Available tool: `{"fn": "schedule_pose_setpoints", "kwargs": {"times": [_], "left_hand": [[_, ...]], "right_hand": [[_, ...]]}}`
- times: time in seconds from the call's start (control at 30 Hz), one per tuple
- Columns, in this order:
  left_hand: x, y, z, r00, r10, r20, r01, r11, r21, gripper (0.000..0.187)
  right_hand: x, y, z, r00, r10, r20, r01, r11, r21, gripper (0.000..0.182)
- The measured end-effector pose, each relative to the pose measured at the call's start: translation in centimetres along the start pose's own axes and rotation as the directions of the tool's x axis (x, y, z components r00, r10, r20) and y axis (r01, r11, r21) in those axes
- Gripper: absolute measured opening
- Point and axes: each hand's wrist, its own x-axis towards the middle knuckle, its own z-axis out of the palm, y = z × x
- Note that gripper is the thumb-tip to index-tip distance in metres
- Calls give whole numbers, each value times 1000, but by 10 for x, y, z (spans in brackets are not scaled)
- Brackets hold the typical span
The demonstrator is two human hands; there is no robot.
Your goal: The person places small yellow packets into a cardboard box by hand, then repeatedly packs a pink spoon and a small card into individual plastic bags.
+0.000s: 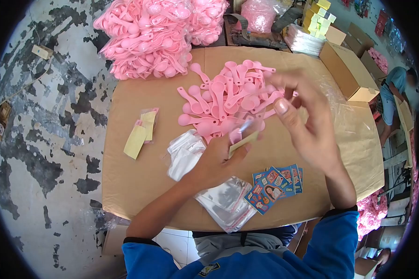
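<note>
Left fingers [239, 157] pinch a clear packet [247, 130], long axis slanting forward-right; I cannot tell whether right fingers [287, 114] grip it.

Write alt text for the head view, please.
A person's left hand holds a clear packet with something yellow while the right hand is raised beside it, over a brown-covered table. Pink scoops are heaped beyond; clear bags and blue cards lie nearer.
</note>
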Motion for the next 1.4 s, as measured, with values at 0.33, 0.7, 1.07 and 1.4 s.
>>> {"fn": "schedule_pose_setpoints", "kwargs": {"times": [0.33, 0.7, 1.07, 1.4], "left_hand": [[-5, 5, -9, 957, 95, -273, -138, 981, -140, 33], [-11, 15, -1, 897, 340, -281, -253, 919, 303, 38], [-14, 30, 2, 963, 143, -229, -79, 961, 266, 42], [-12, 27, -4, 978, 122, -167, -76, 963, 258, 42]], "right_hand": [[-7, 11, 0, 902, 261, 344, -288, 957, 26, 17], [-13, 21, 19, 915, -371, 159, 404, 836, -372, 30], [-11, 28, 20, 882, -410, 230, 470, 772, -427, 27], [-8, 31, 19, 859, -433, 275, 511, 761, -399, 22]]}}
